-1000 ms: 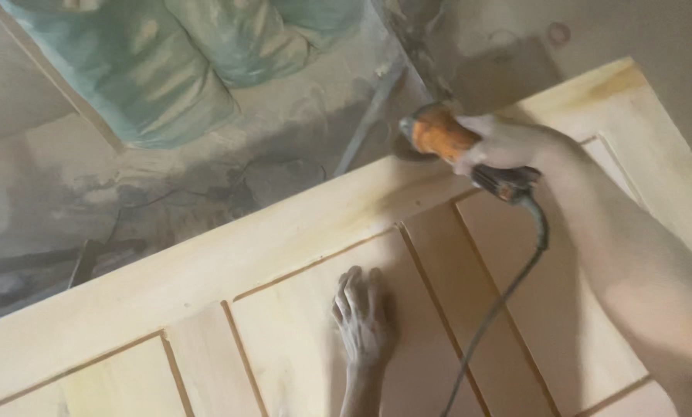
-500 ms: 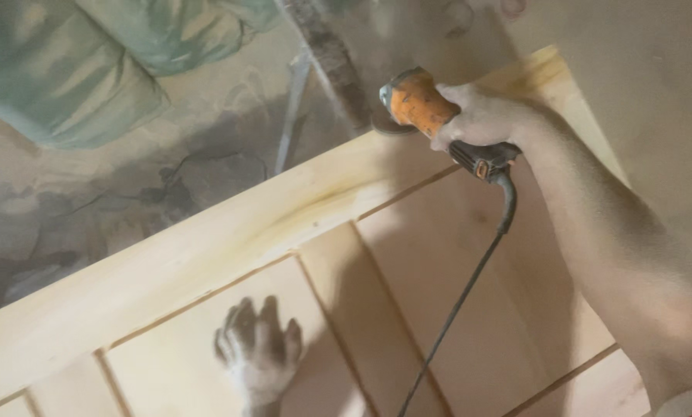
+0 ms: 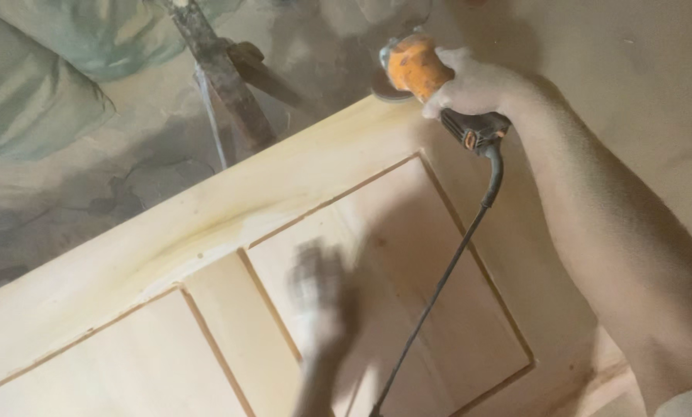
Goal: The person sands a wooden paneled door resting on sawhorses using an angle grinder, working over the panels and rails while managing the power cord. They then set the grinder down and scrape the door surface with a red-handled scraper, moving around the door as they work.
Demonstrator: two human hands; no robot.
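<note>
A pale wooden panelled door point(image 3: 168, 255) lies flat and fills the lower part of the head view. My right hand point(image 3: 473, 85) grips an orange and black angle grinder point(image 3: 415, 68) at the door's far edge, its disc against the wood. A black power cord point(image 3: 446, 270) runs from the grinder down across a recessed panel. My left hand point(image 3: 319, 297) is blurred, fingers spread, flat over the middle panel, holding nothing.
Beyond the door's far edge is a dusty floor with green sacks point(image 3: 37, 93) at the upper left. A dusty metal stand point(image 3: 222, 77) leans near the door's edge. Sawdust coats everything.
My right hand has carried the grinder along the door's far edge. My left hand has slid across the panel and is now blurred by motion. The view has moved closer.
</note>
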